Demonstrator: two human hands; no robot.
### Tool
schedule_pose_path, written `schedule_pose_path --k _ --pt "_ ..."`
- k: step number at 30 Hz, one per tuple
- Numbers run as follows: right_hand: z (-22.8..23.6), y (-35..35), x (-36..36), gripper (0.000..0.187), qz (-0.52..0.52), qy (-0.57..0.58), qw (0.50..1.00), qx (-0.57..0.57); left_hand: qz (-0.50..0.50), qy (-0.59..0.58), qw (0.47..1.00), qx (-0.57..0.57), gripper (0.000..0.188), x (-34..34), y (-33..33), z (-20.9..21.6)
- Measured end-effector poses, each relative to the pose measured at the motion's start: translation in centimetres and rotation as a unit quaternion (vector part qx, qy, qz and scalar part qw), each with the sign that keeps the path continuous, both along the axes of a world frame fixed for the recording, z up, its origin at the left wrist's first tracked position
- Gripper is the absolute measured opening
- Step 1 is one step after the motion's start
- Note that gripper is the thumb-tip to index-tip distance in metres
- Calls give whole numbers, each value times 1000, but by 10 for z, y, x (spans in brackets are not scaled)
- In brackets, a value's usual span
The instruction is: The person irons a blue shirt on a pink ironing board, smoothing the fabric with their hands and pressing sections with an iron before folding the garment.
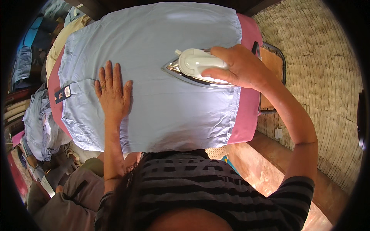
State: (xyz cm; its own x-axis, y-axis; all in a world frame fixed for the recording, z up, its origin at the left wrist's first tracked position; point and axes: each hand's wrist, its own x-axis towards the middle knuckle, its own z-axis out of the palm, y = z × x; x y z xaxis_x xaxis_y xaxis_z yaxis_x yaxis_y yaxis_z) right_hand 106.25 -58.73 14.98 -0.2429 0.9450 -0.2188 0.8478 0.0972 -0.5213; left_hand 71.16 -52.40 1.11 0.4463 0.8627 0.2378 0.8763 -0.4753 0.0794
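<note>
A light blue garment lies spread over a pink padded ironing surface, with creases along its near edge and lower left corner. My right hand is closed round the handle of a white clothes iron. The iron's shiny soleplate rests on the cloth toward the right, its tip pointing left. My left hand lies flat on the garment left of the iron, fingers stretched out and a ring on one of them. A dark tag with a white label sits at the garment's left edge.
Piles of clothes lie along the left side. A person's leg in grey trousers shows at lower left. A black metal frame and brown chair seat stand at the right, before a woven wall.
</note>
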Motion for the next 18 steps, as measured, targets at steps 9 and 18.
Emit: schedule_pose_path --k 9,18 --pt "4 7 -40 46 -44 15 998 -49 16 -10 1000 -6 58 2 -2 -3" --pt "-2 -3 -50 40 -13 73 997 17 15 -42 999 -15 56 3 -2 3"
